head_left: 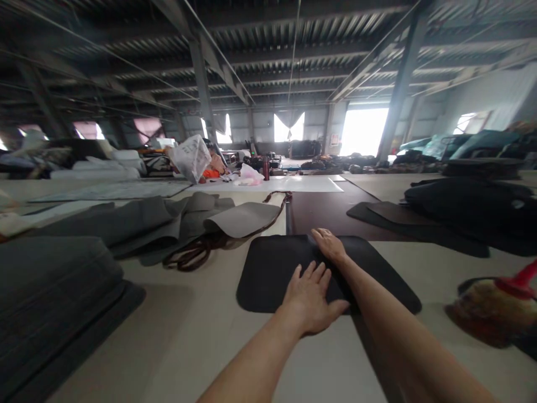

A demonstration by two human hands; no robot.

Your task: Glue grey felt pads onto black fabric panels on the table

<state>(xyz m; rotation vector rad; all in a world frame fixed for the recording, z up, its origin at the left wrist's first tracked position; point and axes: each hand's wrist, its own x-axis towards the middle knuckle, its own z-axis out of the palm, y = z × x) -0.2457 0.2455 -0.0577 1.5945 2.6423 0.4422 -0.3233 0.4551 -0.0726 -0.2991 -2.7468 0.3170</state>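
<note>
Big stuff first: your counter (210,330) carries a lot, so space is prob. the main worry. Thick grey stack (50,291) fills the near L side, well apart from your work; poss. topples if a forearm swings wide. Dark bundle (465,207) sits far R, and loose grey sheets (138,221) lie curled up L; a snag there might drag things along. Brown sheet (327,207) runs out beyond the panel, a diff. surface from the pale top, so any step btw the two could leave the panel sitting uneven.

Now the black panel (268,268): flat on the counter right in front of you, rounded corners, both hands on it. L hand (310,299) is palm down near the front edge, fingers spread, grasping nothing. R hand (329,244) lies outstretched at the far edge, no grip visible; can't tell how hard either one presses. Uneven push = panel slides or twists, maybe a crease under the palms.

Smaller: red-nozzled bottle (482,308), R of your forearm, blurry, contents unclear. Stray elbow knocks it, poss. spill twd the panel. Last, brown cord (188,257), looped L of the panel: could catch a corner if the panel shifts that way.
</note>
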